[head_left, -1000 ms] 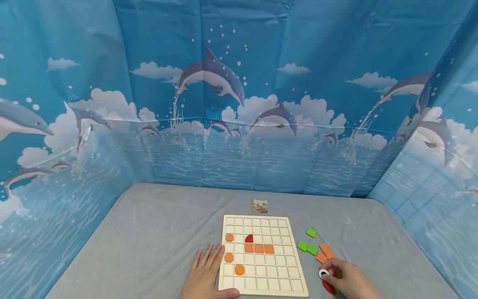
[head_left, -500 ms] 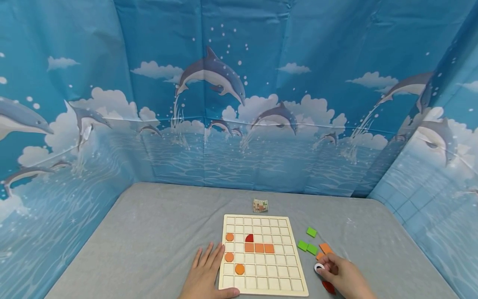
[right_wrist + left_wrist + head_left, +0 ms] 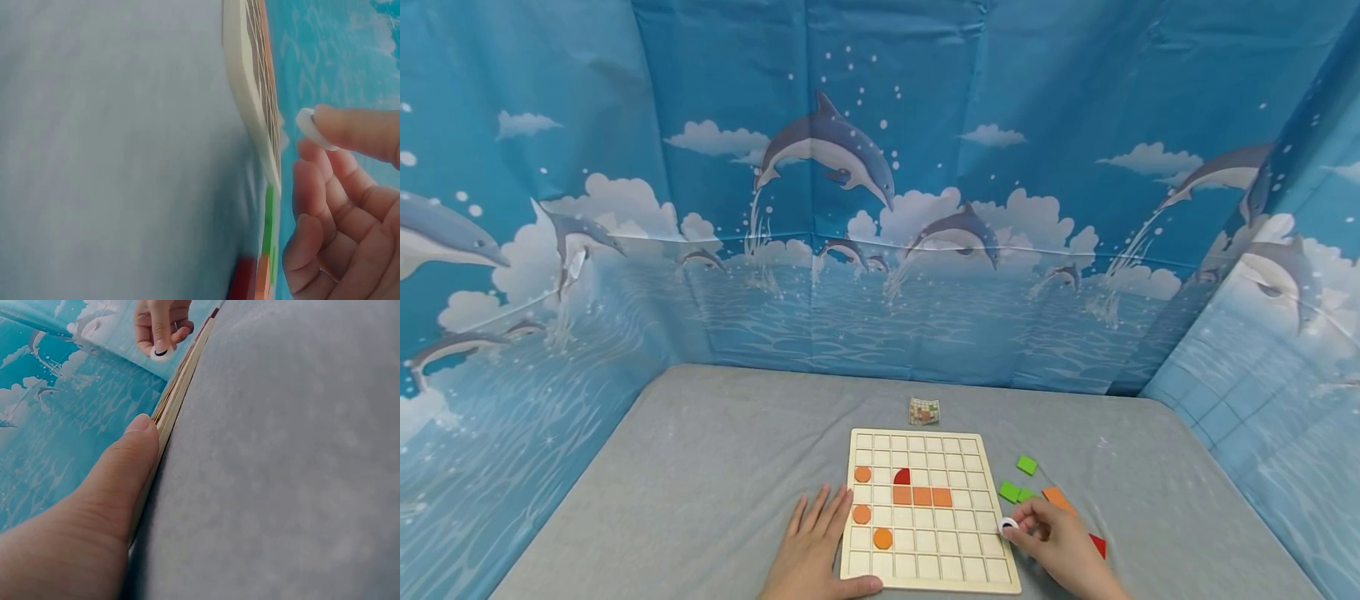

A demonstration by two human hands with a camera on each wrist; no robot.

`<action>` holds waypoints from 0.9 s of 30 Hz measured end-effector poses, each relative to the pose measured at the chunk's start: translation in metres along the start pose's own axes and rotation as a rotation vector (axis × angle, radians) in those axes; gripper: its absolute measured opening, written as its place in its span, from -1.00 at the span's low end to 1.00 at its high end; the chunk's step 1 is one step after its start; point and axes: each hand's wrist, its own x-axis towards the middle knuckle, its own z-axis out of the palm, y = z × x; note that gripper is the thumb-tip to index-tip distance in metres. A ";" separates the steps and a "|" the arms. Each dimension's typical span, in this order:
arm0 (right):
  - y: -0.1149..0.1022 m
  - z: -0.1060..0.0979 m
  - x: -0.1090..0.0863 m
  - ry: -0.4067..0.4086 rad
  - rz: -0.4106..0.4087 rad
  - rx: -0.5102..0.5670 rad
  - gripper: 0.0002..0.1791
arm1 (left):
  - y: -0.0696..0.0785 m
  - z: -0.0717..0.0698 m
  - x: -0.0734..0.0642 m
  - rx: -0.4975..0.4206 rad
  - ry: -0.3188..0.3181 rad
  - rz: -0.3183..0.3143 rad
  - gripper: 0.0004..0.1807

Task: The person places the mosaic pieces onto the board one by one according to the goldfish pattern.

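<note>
A cream gridded board (image 3: 936, 567) lies on the grey cloth in the head view. My left hand (image 3: 808, 550) rests along its left edge, fingers straight, with the thumb at the near edge. My right hand (image 3: 1056, 546) pinches a white disc with a black mark (image 3: 1007, 524), like an eye piece, between thumb and fingers by the board's right edge. That disc (image 3: 307, 127) also shows at the fingertips in the right wrist view. Set in the grid are three orange discs (image 3: 883, 538), a red quarter-circle (image 3: 902, 477) and a row of three orange squares (image 3: 922, 497).
Right of the board lie green squares (image 3: 1027, 465) and orange pieces (image 3: 1060, 500), partly covered by my right hand. A red piece (image 3: 1098, 546) shows beyond that hand. A small printed card (image 3: 923, 411) sits past the board's far edge. Dolphin-print curtains (image 3: 880, 317) surround the table.
My right hand has carried the white disc leftward and slightly upward in view, from beside the red piece to the board's right edge. The left hand stays in place.
</note>
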 end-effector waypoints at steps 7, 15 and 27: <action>-0.015 0.012 0.002 -0.059 -0.105 0.067 -0.77 | 0.001 0.000 0.000 0.008 0.003 -0.008 0.25; -0.027 0.025 0.007 -0.135 -0.206 0.139 -0.77 | 0.000 0.000 0.000 0.006 -0.002 -0.005 0.24; -0.047 0.041 0.016 -0.216 -0.349 0.134 -0.87 | 0.001 0.000 0.002 -0.002 -0.025 -0.032 0.28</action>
